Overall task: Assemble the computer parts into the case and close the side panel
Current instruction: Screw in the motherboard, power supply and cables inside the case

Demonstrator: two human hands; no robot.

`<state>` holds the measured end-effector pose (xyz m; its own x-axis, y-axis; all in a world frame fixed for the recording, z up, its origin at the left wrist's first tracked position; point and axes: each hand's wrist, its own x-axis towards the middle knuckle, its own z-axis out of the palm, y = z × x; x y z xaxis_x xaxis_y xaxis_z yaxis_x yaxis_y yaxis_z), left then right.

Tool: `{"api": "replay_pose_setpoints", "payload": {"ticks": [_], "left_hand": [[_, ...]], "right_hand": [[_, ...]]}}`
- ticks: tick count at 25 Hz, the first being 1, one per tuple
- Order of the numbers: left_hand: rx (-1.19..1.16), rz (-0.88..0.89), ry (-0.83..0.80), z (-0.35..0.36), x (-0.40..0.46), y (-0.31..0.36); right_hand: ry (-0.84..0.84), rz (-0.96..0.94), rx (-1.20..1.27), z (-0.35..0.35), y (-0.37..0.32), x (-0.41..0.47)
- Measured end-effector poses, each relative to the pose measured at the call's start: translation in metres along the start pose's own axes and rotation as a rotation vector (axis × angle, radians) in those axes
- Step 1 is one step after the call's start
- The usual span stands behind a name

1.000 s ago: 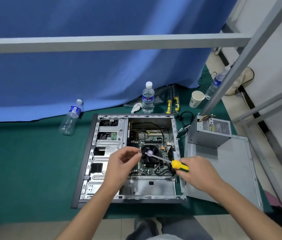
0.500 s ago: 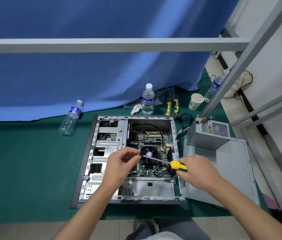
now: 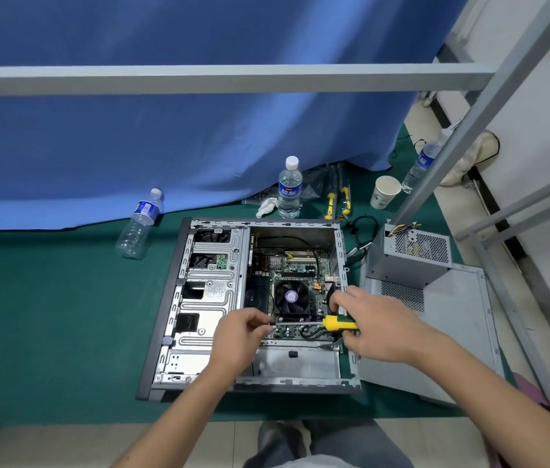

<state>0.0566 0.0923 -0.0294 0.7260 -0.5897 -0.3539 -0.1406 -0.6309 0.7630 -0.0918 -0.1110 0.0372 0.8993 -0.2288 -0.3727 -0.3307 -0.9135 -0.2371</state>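
Green mat (image 3: 47,332) covered the floor, with a blue curtain (image 3: 165,146) hanging at the far side. A near-empty bottle (image 3: 138,224) lay tipped on the left. The open case (image 3: 212,275) sat flat mid-mat, motherboard and fan (image 3: 291,296) showing. Left hand (image 3: 238,342) pinched the screwdriver (image 3: 320,323) tip; right hand (image 3: 378,327) gripped its yellow handle. Farther back stood a water bottle (image 3: 289,187) and a paper cup (image 3: 383,192), contents not visible. On the right, the power supply (image 3: 412,255) rested on the side panel (image 3: 452,332).
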Motion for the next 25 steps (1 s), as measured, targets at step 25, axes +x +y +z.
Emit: {"api": "replay_pose_setpoints", "payload": {"ticks": [25], "left_hand": [[-0.545, -0.997, 0.080, 0.093, 0.053, -0.057]], "right_hand": [[0.222, 0.245, 0.768, 0.071, -0.033, 0.028]]}}
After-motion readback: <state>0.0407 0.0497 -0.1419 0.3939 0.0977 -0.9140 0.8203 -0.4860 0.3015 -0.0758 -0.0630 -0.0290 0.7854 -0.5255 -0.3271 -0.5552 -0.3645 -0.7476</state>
